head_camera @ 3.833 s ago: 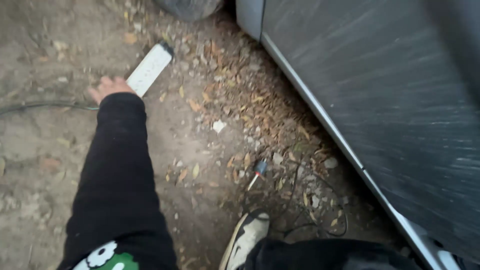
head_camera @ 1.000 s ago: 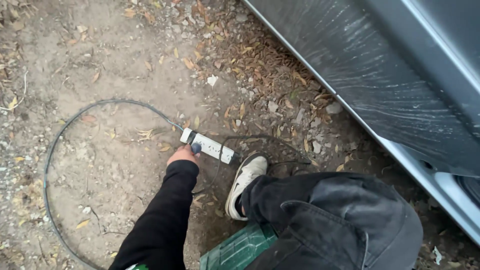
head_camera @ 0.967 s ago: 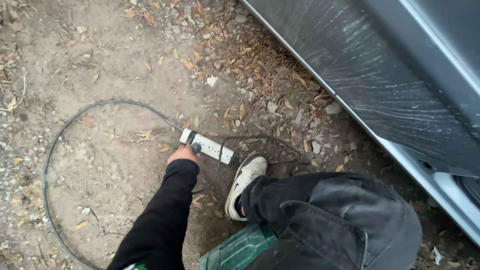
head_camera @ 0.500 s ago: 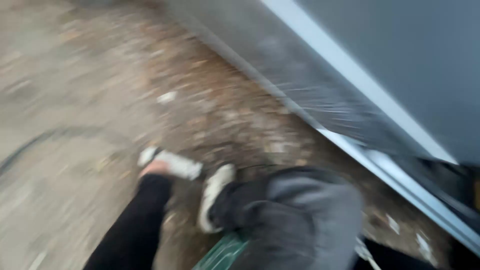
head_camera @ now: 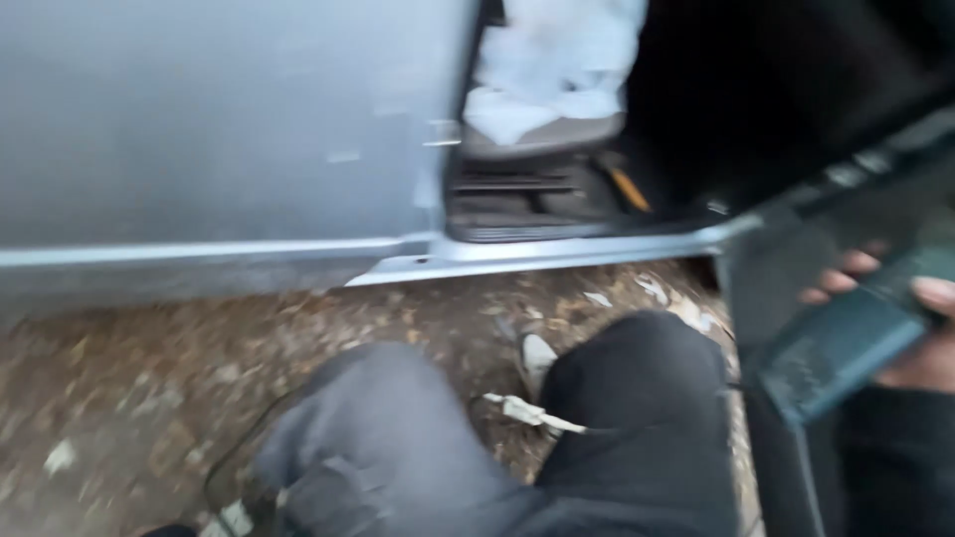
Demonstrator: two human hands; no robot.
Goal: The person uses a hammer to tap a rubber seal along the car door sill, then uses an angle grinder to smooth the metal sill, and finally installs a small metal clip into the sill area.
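The frame was blurred by head motion, so fine detail could not be read. The right hand (head_camera: 910, 323) was seen at the right edge, clenched around a dark teal tool (head_camera: 846, 343), with fingers (head_camera: 846, 278) wrapped over its top edge. The tool was held in the air beside the open car door (head_camera: 796, 259), near the sill (head_camera: 557, 254). The left hand was not in view, so its grip could not be told.

Both knees (head_camera: 637, 398) were bent above leaf-strewn ground (head_camera: 129, 398). A white power strip (head_camera: 532, 413) lay between the knees, close to a shoe (head_camera: 537, 358), and a dark cord (head_camera: 224, 462) curved along the ground at lower left.

Risks judged from this position:
- The cord could be snagged by a knee or foot, since it ran under the legs.
- The power strip could be trodden on, being just beside the shoe.
- The tool could be knocked against the door edge, since it was held close to it.
- Footing could be lost on the loose leaves.
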